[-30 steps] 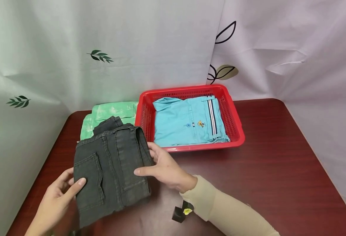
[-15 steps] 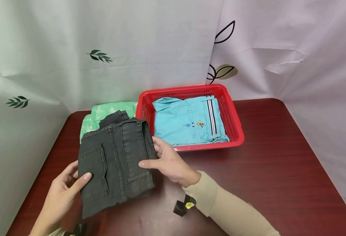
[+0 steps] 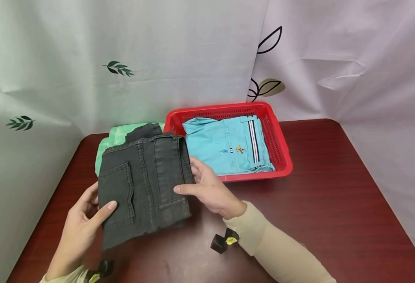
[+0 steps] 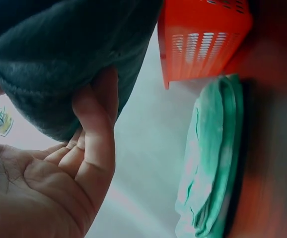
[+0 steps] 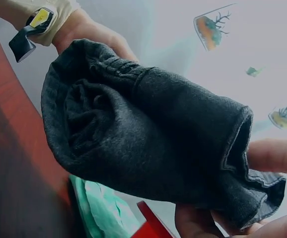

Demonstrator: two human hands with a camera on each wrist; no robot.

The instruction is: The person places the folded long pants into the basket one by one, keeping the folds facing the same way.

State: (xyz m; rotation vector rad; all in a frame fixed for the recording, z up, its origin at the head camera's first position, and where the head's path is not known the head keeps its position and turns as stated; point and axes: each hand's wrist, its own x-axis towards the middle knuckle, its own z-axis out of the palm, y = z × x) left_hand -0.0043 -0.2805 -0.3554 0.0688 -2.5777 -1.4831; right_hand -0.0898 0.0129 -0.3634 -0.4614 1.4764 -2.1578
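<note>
Folded dark grey jeans [image 3: 145,184] hang in the air over the table, left of centre in the head view, back pocket upward. My left hand [image 3: 83,224] pinches their left edge, thumb on top and fingers beneath. At the other edge my right hand [image 3: 211,188] grips the cloth the same way. The left wrist view shows the curled fingers [image 4: 96,144] against the underside of the jeans. In the right wrist view the rolled layers of the jeans [image 5: 148,134] show end-on. Just behind the jeans lies a folded green garment [image 3: 122,131], partly hidden by them.
A red plastic basket [image 3: 283,157] stands at the back of the table, right of the green garment. Folded light blue pants [image 3: 211,145] lie in it. The dark red wooden table [image 3: 327,204] meets white curtains [image 3: 193,51] at its back and sides.
Both hands have moved the jeans to the right and away from me, closer to the basket. More of the green garment is now covered from view. The basket and blue pants stay put.
</note>
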